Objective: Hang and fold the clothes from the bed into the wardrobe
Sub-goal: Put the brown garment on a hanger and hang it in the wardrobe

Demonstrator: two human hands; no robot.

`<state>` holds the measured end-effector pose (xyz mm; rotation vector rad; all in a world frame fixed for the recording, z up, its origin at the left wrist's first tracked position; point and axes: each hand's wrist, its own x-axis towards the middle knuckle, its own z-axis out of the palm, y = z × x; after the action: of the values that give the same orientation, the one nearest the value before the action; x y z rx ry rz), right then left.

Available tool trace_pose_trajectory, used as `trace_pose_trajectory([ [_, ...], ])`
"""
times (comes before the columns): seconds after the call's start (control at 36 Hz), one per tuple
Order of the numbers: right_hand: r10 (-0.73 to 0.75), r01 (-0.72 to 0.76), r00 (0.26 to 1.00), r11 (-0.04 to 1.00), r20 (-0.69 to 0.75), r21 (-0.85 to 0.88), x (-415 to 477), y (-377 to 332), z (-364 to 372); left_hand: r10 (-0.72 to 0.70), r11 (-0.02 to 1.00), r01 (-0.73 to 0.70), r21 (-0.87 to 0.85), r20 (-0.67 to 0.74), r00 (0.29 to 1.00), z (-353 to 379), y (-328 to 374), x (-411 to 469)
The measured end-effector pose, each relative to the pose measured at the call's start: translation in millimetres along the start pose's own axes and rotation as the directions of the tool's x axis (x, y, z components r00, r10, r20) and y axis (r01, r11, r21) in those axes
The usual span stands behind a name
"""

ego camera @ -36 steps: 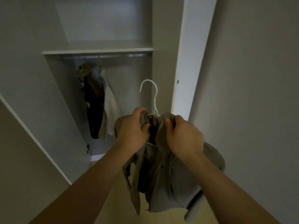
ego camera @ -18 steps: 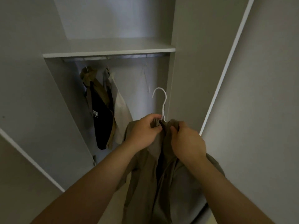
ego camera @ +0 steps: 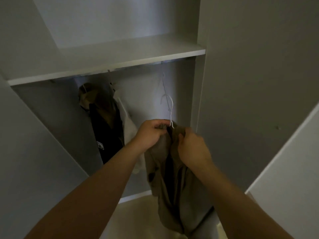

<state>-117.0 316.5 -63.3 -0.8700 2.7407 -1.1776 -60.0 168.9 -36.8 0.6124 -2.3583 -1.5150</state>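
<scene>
Only the hook of the white hanger (ego camera: 170, 109) shows; its shoulders are buried inside the khaki shirt (ego camera: 174, 178). The fingertips of my left grip (ego camera: 150, 133) curl into the collar, so I can't tell whether they pinch wire as well as cloth. My right grip (ego camera: 193, 147) and its forearm cover the shirt's right side down to the bottom edge. The rail (ego camera: 134, 66) mostly hides behind the shelf (ego camera: 103, 68) lip. The patch (ego camera: 100, 145) on the far black garment (ego camera: 105, 131) is too small to read.
</scene>
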Motion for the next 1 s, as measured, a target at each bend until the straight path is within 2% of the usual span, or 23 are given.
trace_pose_trajectory([
  [0.17,-0.026,0.024,0.998,0.999,0.063,0.040,91.0,-11.9,21.6,-0.045,0.997,0.042,-0.057,-0.038,0.998,-21.1,5.0,88.5],
  [0.31,0.037,-0.048,0.990,0.995,0.133,0.083,156.6,-29.6,47.4,-0.118,0.989,0.113,-0.094,-0.056,0.991,-44.4,-9.6,159.1],
  [0.39,0.058,-0.070,0.994,0.990,0.097,0.123,192.8,-38.9,66.0,-0.121,0.988,0.115,-0.105,-0.053,0.991,-60.1,-21.8,202.8],
  [0.56,0.161,-0.160,0.987,0.976,0.004,0.147,261.9,-58.0,107.0,-0.101,0.986,0.105,-0.131,0.041,0.994,-92.4,-46.0,278.3],
  [0.72,0.273,-0.266,0.961,0.957,-0.049,0.113,309.8,-77.3,140.4,-0.010,0.998,0.019,-0.060,0.133,0.991,-124.4,-59.2,332.4],
  [0.83,0.293,-0.285,0.953,0.953,-0.074,0.104,329.6,-81.5,160.5,0.031,0.998,-0.020,-0.058,0.183,0.983,-140.5,-70.0,359.4],
  [1.0,0.293,-0.277,0.950,0.950,-0.107,0.142,357.2,-90.3,181.7,0.050,0.997,-0.041,-0.063,0.148,0.988,-147.8,-71.8,378.8],
])
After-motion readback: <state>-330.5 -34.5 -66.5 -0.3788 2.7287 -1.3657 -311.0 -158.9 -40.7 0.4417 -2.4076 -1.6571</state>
